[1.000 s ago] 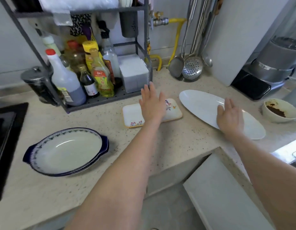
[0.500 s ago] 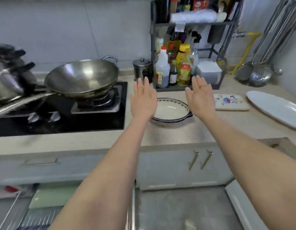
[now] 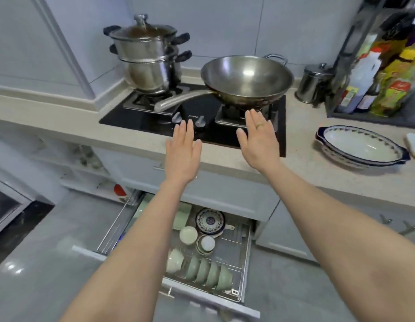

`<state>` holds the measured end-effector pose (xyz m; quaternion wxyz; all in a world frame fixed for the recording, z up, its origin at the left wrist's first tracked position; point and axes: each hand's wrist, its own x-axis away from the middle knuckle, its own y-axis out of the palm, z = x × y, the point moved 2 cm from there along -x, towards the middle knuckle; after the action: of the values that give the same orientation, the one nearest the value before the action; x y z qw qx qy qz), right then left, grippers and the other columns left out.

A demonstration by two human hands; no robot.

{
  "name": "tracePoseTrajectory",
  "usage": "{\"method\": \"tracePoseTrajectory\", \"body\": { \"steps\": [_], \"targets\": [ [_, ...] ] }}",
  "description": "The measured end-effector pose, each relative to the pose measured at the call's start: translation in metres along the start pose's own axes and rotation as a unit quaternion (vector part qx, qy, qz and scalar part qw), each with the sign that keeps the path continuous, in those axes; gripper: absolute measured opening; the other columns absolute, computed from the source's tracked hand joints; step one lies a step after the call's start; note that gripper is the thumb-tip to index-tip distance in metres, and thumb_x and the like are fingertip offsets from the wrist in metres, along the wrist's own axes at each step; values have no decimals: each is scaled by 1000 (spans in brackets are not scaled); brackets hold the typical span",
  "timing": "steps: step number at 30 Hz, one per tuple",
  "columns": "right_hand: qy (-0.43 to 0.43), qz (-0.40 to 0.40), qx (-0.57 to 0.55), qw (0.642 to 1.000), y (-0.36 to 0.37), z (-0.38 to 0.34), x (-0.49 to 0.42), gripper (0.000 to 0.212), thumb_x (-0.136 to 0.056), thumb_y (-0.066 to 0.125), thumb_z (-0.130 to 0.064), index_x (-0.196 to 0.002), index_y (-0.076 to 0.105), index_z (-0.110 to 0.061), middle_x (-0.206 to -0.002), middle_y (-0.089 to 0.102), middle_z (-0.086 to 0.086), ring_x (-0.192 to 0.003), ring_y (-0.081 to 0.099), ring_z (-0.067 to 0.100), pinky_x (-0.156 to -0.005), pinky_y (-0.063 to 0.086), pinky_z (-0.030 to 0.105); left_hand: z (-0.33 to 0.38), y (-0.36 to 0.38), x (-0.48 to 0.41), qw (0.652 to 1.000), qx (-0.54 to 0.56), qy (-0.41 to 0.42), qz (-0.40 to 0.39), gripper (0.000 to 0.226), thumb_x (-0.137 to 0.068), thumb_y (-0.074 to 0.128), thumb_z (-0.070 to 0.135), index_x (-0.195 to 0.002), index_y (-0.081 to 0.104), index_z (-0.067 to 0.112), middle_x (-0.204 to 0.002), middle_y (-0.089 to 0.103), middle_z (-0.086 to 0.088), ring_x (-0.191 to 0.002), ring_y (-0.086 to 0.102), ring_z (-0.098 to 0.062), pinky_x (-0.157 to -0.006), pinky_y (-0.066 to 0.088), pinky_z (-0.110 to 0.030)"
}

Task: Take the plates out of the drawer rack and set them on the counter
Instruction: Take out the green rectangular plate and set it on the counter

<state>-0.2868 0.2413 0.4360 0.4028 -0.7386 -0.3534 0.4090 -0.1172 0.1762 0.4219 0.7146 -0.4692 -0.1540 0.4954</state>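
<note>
The drawer rack point(image 3: 245, 263) is pulled out below the counter. In it lie a blue patterned plate point(image 3: 210, 221), pale green dishes point(image 3: 182, 219), two small cups and a row of green bowls point(image 3: 206, 271). An oval blue-rimmed dish point(image 3: 360, 147) sits on the counter point(image 3: 302, 163) at right. My left hand point(image 3: 183, 152) and my right hand point(image 3: 259, 140) are held flat, fingers straight, in the air over the counter's front edge by the stove, holding nothing. My left forearm hides part of the rack.
A black gas stove point(image 3: 202, 126) carries a steel wok point(image 3: 246, 80) and a stacked steamer pot point(image 3: 148, 59). A steel canister point(image 3: 314, 83) and a bottle shelf point(image 3: 383, 73) stand at right. Grey floor lies left of the drawer.
The view has swung left from the counter plates to the stove and open drawer. Both hands left the plates on the counter and now hover empty and flat.
</note>
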Motion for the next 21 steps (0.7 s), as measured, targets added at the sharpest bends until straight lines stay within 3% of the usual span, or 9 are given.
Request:
{"method": "tracePoseTrajectory", "body": {
  "steps": [9, 13, 17, 21],
  "targets": [
    [-65, -81, -49, 993, 119, -86, 17, 52, -98, 31, -29, -144, 23, -5, -153, 27, 13, -142, 21, 26, -117, 14, 33, -164, -16, 28, 991, -51, -124, -11, 53, -98, 20, 28, -147, 9, 11, -157, 10, -8, -146, 6, -19, -118, 3, -40],
    [-77, -149, -52, 985, 188, -108, 29, 53, -99, 26, -32, -146, 16, -8, -156, 19, 10, -144, 15, 22, -117, 7, 31, -229, -3, 27, 985, -73, -157, -21, 52, -98, 21, 26, -146, 12, 7, -156, 15, -11, -145, 11, -22, -119, 5, -42],
    [-59, -202, -36, 977, 260, -124, 39, 53, -99, 26, -33, -146, 17, -9, -155, 22, 10, -142, 20, 25, -117, 13, 34, -289, 27, 23, 978, -48, -192, -65, 53, -99, 20, 30, -147, 8, 11, -157, 8, -9, -146, 4, -21, -118, 3, -42],
    [-64, -233, -7, 970, 330, -133, 47, 53, -99, 26, -34, -146, 19, -9, -154, 25, 11, -143, 20, 23, -116, 5, 29, -347, 64, 24, 970, -52, -216, -96, 54, -98, 18, 32, -147, 4, 14, -158, 2, -6, -146, 1, -19, -119, 2, -41]
  ]
}}
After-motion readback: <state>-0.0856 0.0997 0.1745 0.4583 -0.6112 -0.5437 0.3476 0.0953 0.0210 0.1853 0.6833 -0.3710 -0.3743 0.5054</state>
